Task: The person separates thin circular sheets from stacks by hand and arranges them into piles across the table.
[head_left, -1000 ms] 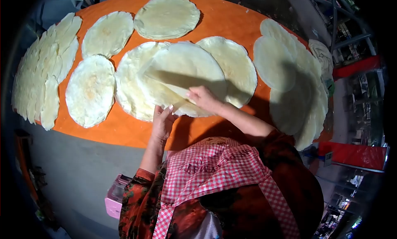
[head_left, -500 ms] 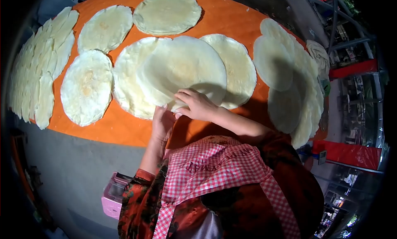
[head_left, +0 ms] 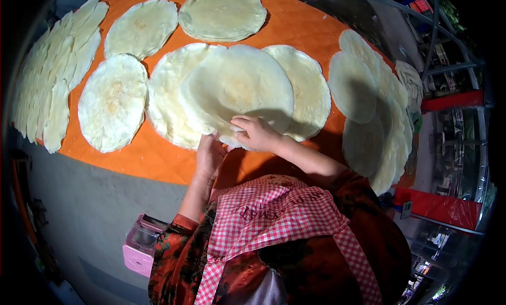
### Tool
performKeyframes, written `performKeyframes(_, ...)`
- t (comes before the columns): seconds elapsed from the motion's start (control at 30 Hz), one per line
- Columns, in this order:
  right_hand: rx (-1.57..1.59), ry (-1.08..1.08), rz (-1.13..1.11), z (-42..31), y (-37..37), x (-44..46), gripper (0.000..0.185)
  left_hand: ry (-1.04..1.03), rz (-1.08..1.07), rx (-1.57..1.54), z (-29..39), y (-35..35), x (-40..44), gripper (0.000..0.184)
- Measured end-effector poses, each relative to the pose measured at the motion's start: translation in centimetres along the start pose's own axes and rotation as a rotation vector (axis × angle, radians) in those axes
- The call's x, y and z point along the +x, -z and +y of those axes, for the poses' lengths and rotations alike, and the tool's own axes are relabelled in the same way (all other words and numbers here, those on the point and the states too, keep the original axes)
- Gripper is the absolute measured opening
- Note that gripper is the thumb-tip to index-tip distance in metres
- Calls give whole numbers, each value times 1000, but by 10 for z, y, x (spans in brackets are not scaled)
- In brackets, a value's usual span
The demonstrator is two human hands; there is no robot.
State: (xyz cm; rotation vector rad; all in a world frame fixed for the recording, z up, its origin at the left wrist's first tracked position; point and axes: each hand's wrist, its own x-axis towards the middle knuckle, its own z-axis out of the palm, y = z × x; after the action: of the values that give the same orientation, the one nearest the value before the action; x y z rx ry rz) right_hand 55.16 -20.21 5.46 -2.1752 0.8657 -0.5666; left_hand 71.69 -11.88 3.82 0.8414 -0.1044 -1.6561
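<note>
A large thin round flatbread [head_left: 240, 83] lies on top of others at the middle of the orange table, its near edge close to my body. My left hand [head_left: 211, 152] pinches that near edge, thumb on top. Just to its right my right hand [head_left: 256, 133] rests on the same sheet near its edge, fingers bent, with the fingertips on the surface. Partly beneath the top sheet are a flatbread [head_left: 168, 99] on the left and another [head_left: 308, 94] on the right.
Overlapping flatbreads [head_left: 52, 73] cover the left end of the orange table [head_left: 153, 168]; more [head_left: 390, 120] lie at the right. Single rounds [head_left: 113, 102] and a stack [head_left: 221, 15] sit beyond and left. A pink box [head_left: 141, 244] stands below the table at left.
The folded-back near part of the top sheet now lies flat. My right hand has moved toward the near edge, closer to my left hand. The view has shifted slightly.
</note>
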Motion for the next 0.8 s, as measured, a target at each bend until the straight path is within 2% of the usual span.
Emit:
performKeyframes(0.13, -118, -105, 26, -15, 9, 16, 15, -18, 93, 35, -6, 6, 4, 36)
performKeyframes(0.23, -209, -36, 25, -44, 7, 24, 20, -27, 94, 180, -6, 11, 9, 33)
performKeyframes(0.27, -283, -21, -48, -42, 1, 23, 24, -37, 105, 165, -8, 9, 7, 33)
performKeyframes(0.37, -208, -36, 19, -43, -7, 13, 27, -93, 125, 141, -3, -7, 7, 31)
performKeyframes(0.43, -159, -122, -66, -42, -7, 7, 27, -127, 142, 161, -4, -7, 8, 30)
performKeyframes(0.53, -141, -227, -126, -34, -4, 9, 21, -32, 250, 299, -18, 24, 24, 33)
performKeyframes(0.57, -152, -142, -25, -16, -12, 11, 12, -191, 234, 241, -20, 9, 23, 33)
performKeyframes(0.6, -192, -146, 65, -6, -13, 19, 9, -164, 288, 259, -23, 13, 27, 32)
performKeyframes(0.63, -214, -203, 14, -6, 8, 33, 11, -187, 239, 287, -16, 5, 23, 33)
performKeyframes(0.67, -30, -326, 130, 21, 15, 44, 12, -234, 276, 302, -16, 3, 21, 33)
performKeyframes(0.7, -43, -334, 183, 35, 57, 61, 11, -251, 354, 378, -13, 8, 20, 33)
performKeyframes(0.73, -56, -341, 236, 47, 100, 78, 12, -288, 345, 318, -13, 17, 24, 34)
performKeyframes(0.77, 110, -317, 294, 60, 152, 86, 14, -251, 353, 304, -8, 25, 23, 35)
performKeyframes(0.8, 126, -376, 394, 54, 210, 84, 12, -223, 347, 317, -5, 42, 25, 37)
